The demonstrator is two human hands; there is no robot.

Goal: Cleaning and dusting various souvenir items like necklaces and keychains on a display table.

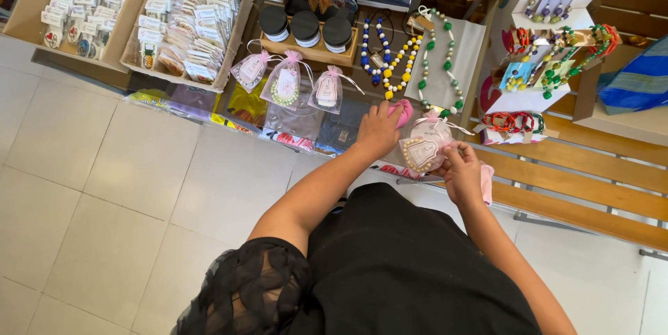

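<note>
Right hand [460, 168] pinches a sheer pouch [423, 148] of beads at its lower edge; left hand [379, 128], just left of the pouch, grips its pink ribbon [402, 110]. Loose pinch risks spilling beads. Beyond the pouch, necklaces [390, 57] on the desk [306, 116] could snag.

Both arms reach forward — left hand [378, 130] curled, right hand [463, 170] pinching.

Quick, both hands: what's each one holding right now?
Left hand: closed on a pink cloth.
Right hand: closed on a sheer gift bag of beads.
</note>
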